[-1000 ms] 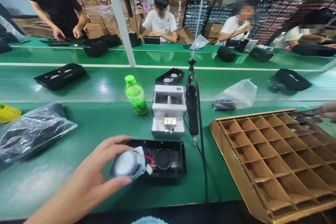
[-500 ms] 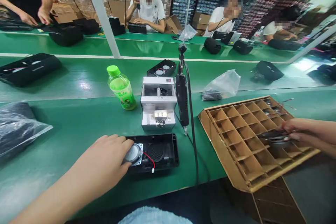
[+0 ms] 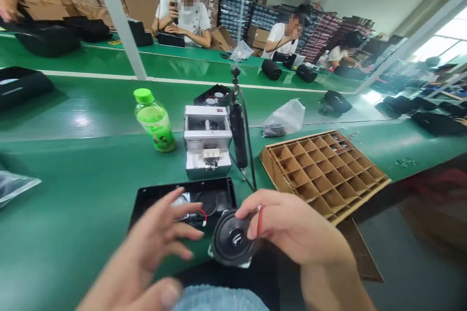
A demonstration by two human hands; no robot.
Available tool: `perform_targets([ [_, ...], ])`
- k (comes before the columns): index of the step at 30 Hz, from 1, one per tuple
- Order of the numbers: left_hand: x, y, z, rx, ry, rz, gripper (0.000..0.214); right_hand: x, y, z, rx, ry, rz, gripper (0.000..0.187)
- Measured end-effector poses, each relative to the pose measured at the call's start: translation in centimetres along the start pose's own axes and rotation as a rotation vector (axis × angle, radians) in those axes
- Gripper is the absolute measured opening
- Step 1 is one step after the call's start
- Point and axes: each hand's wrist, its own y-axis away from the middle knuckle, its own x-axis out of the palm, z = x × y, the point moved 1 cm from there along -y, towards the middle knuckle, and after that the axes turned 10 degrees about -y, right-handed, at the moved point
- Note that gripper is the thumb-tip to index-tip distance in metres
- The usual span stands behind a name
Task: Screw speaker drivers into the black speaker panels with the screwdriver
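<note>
My right hand (image 3: 288, 223) grips a round black loudspeaker (image 3: 231, 245) by its edge, cone side up, near the table's front edge. A red wire (image 3: 260, 221) runs across a finger of that hand. My left hand (image 3: 166, 233) is blurred, with fingers spread and nothing in them, left of the loudspeaker and apart from it. Behind both hands lies an open black speaker casing (image 3: 229, 192). Inside it sits another loudspeaker (image 3: 185, 199), partly hidden by my left fingers, its red lead ending in a white plug (image 3: 204, 223).
A cardboard divider tray (image 3: 277, 167) lies at right, a few parts in its far cells. Beyond the casing stand a white-grey machine (image 3: 207, 141), a hanging black electric screwdriver (image 3: 239, 136) and a green bottle (image 3: 155, 121). A plastic bag (image 3: 286, 116) lies behind the tray. Co-workers sit across the bench.
My right hand has brought a loudspeaker from over the divider tray to the front of the casing. My left hand has let go of the loudspeaker in the casing and drawn back. The view has turned right.
</note>
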Motion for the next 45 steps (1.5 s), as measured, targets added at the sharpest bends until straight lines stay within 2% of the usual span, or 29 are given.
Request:
perform_targets([
  [1, 1.7, 0.4, 0.2, -0.081, 0.205, 0.092, 0.105, 1.5, -0.3, 0.1, -0.004, -0.024, 0.003, 0.018],
  [4, 5.4, 0.6, 0.8, -0.236, 0.422, 0.24, 0.079, 4.5, -0.6, 0.4, -0.006, -0.067, -0.018, 0.017],
  [6, 6.0, 0.5, 1.2, -0.279, 0.512, 0.217, 0.066, 5.3, -0.3, 0.2, -0.002, -0.061, -0.113, 0.024],
  [9, 5.4, 0.7, 1.6, -0.26, 0.501, 0.04, 0.06, 5.9, 0.9, -0.4, 0.008, -0.045, -0.332, 0.028],
  [12, 4.8, 1.0, 1.6, -0.235, 0.362, -0.035, 0.053, 7.0, 2.0, -0.5, 0.028, -0.049, -0.46, 0.016],
  [16, 5.0, 0.9, 1.3, -0.144, 0.172, -0.044, 0.045, 8.7, 2.0, 0.3, 0.068, -0.048, -0.47, 0.018],
  [21, 5.0, 0.5, 1.5, -0.113, 0.015, -0.109, 0.045, 9.0, 1.2, 0.8, 0.073, -0.012, -0.468, 0.003],
  [26, 4.8, 0.4, 1.3, -0.095, -0.097, -0.147, 0.045, 9.3, 0.8, 0.7, 0.027, 0.065, -0.476, 0.012],
  [32, 4.5, 0.3, 1.6, -0.085, -0.141, -0.17, 0.042, 9.8, 0.4, 0.4, -0.017, 0.169, -0.527, 0.015],
  [39, 4.0, 0.1, 1.4, 0.004, -0.267, -0.218, 0.033, 9.7, -0.1, 0.5, -0.014, 0.231, -0.507, 0.014],
  [45, 4.3, 0.0, 1.0, -0.001, -0.307, -0.239, 0.024, 9.5, 0.1, 0.5, 0.012, 0.242, -0.512, 0.011],
])
